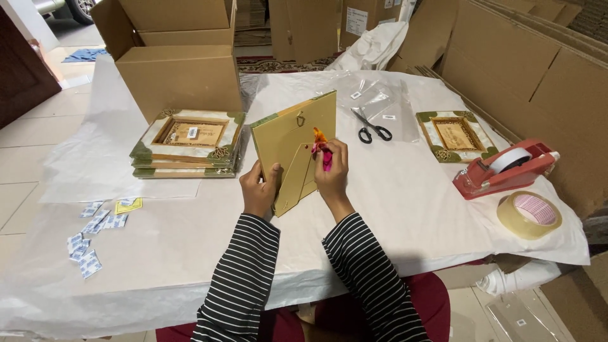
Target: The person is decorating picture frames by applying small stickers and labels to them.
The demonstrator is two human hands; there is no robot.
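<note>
Head view: both grips (pixel 260 189) (pixel 332 171) around frame (pixel 292 136).

You hold the frame (pixel 292 142) upright, back side toward you: gold-tan backing, green edge, small metal hanger near top, easel leg hinged outward. It stands right of the frame stack (pixel 189 144). A pink-orange tool (pixel 323 152) touches the backing.

Both forearms reach forward from the bottom edge, in black-and-white striped sleeves, elbows bent and angled slightly inward. The left hand (pixel 259 190) is curled, thumb up and forward, fingers wrapped out of sight, clamped in a grip. The right hand (pixel 332 171) sits a little higher, back toward the camera, fingers bunched at the tips in a pinch.
</note>
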